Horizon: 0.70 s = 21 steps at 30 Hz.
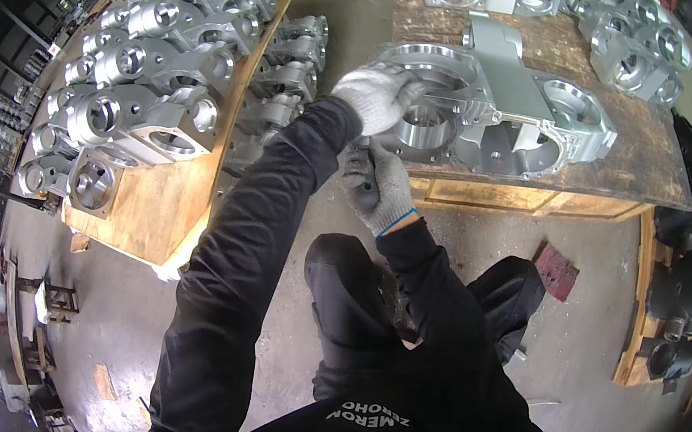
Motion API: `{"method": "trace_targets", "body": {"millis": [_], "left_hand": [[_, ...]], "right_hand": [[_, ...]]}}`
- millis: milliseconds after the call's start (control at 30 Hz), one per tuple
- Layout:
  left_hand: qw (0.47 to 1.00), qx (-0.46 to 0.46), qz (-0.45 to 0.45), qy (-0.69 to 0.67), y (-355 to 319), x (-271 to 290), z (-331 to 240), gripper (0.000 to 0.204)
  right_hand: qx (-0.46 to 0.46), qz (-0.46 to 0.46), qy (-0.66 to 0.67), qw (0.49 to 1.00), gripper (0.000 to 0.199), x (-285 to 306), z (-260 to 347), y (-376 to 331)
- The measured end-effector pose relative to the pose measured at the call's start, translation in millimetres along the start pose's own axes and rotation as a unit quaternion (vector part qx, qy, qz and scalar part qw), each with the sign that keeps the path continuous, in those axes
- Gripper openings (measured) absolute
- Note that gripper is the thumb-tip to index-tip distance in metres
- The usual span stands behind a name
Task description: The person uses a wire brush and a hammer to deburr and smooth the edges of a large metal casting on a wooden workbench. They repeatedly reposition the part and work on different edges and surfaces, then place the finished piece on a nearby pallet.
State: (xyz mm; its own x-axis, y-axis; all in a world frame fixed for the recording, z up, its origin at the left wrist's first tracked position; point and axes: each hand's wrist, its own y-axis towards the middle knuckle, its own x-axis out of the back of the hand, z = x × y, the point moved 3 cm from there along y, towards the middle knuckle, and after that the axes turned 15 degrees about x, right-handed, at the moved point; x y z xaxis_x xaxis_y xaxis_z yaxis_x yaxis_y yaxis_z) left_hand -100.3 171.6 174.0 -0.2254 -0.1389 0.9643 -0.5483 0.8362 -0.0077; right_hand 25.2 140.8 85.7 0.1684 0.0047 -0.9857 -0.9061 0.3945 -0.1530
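A large silver metal casting (508, 106) with round machined bores lies on a worn wooden work surface (644, 164) in front of me. At its left end, my left hand (379, 95), in a white knit glove, lies over the rim with its fingers stretched toward the bore. Just below it is my right hand (377, 189), in a grey glove with a blue cuff edge and a dark spot. Its fingers are curled close to the casting's lower left side. Whatever they may pinch is hidden.
Many similar silver castings (154, 59) crowd a wooden pallet (169, 215) on the left; more castings (292, 72) stand behind it. Others (635, 49) sit at the far right of the work surface. Dark castings (687, 288) fill the right side. A reddish sheet (555, 272) lies on the floor.
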Motion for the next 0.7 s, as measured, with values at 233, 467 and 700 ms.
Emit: {"method": "trace_targets", "body": {"millis": [233,467,700], "left_hand": [[1.0,0.007,-0.014,0.016,-1,1,-2,0.057],[0.998,0.015,-0.053,0.044,4,-8,7,0.057],[0.915,-0.128,-0.381,-0.039,-37,-5,-15,0.045]], "right_hand": [[-0.015,0.006,-0.063,0.998,0.027,-7,9,0],[-0.067,-0.005,-0.168,0.984,0.026,25,14,4],[-0.087,0.026,-0.593,0.8,0.033,28,55,-62]]}}
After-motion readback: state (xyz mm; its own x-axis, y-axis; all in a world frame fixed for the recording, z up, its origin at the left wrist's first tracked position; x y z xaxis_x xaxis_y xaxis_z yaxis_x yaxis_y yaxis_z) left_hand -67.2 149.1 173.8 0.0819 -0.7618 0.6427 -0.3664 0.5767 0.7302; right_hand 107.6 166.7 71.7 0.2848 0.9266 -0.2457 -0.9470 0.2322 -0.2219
